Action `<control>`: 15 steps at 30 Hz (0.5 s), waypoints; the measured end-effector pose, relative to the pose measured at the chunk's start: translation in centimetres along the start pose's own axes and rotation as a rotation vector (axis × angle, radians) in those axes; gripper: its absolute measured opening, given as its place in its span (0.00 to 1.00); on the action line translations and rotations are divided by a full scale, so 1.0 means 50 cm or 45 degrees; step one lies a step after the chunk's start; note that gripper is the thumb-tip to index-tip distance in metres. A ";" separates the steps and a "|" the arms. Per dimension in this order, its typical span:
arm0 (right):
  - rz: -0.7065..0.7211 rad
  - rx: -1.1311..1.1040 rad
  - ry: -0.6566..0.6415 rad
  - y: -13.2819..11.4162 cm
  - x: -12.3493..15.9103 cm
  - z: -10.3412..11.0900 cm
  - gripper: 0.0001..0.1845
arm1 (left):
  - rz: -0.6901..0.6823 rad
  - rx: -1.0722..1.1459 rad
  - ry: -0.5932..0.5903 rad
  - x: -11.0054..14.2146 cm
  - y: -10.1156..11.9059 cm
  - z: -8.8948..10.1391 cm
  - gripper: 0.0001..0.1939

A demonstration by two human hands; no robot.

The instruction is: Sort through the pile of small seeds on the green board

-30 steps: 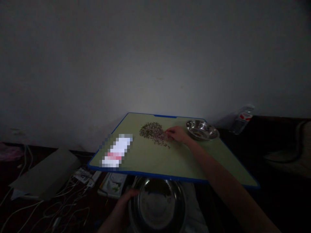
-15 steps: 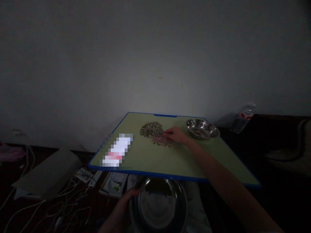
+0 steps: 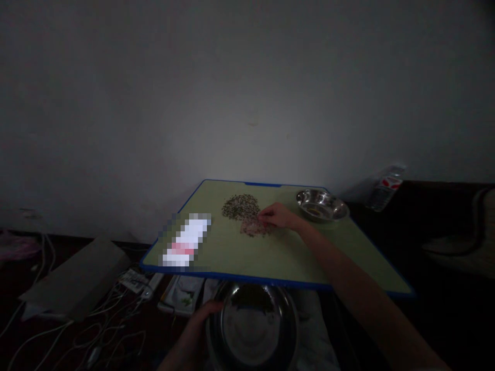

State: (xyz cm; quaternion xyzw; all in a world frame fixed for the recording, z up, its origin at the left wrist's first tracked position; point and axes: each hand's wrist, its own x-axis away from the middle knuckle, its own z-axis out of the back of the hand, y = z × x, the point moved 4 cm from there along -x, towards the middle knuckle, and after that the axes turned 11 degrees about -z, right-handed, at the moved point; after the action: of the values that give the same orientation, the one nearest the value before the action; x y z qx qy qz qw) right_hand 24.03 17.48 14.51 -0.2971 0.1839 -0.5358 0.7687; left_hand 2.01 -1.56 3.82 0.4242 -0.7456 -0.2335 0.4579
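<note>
My left hand point(image 3: 207, 315) is closed round the left rim of a large shiny steel basin point(image 3: 251, 335), held below the table's front edge; something dark lies along its far inside. My right hand point(image 3: 275, 215) reaches over the green tabletop point(image 3: 232, 252), thumb and fingertips pinched together at the right side of a pile of small dark and pale grains point(image 3: 240, 206). What the fingertips hold is too small to make out. Under them lies a pinkish patch point(image 3: 251, 226) with grains about it. A smaller steel bowl point(image 3: 323, 206) stands right of this hand with a little yellowish stuff in it.
A blurred-out bright phone-like slab point(image 3: 187, 239) lies on the table's left. The table has a blue rim point(image 3: 270, 281). A plastic bottle point(image 3: 386, 188) leans at the right. Cables point(image 3: 104, 319) and a grey box point(image 3: 77, 278) lie on the floor at left.
My right hand stays at the pile's right side, its fingertips shifted only slightly. My left hand and the basin have not visibly moved.
</note>
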 end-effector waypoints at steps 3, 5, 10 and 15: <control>0.024 0.038 -0.018 -0.003 0.002 -0.001 0.16 | 0.027 0.008 0.026 0.000 -0.001 -0.001 0.06; 0.007 0.046 -0.023 -0.002 0.002 -0.002 0.16 | 0.038 0.013 0.037 0.001 -0.002 -0.002 0.06; -0.002 0.000 -0.041 -0.006 0.003 -0.004 0.16 | 0.044 0.023 0.062 0.006 0.000 -0.003 0.07; -0.009 -0.043 -0.103 -0.016 0.009 -0.008 0.16 | 0.003 0.032 0.078 0.008 0.006 -0.003 0.06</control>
State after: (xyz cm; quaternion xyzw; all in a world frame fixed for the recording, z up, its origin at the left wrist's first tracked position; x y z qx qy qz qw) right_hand 23.38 16.74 14.75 -0.3320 0.1605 -0.5227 0.7686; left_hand 1.93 -1.73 4.32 0.4360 -0.7347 -0.2103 0.4753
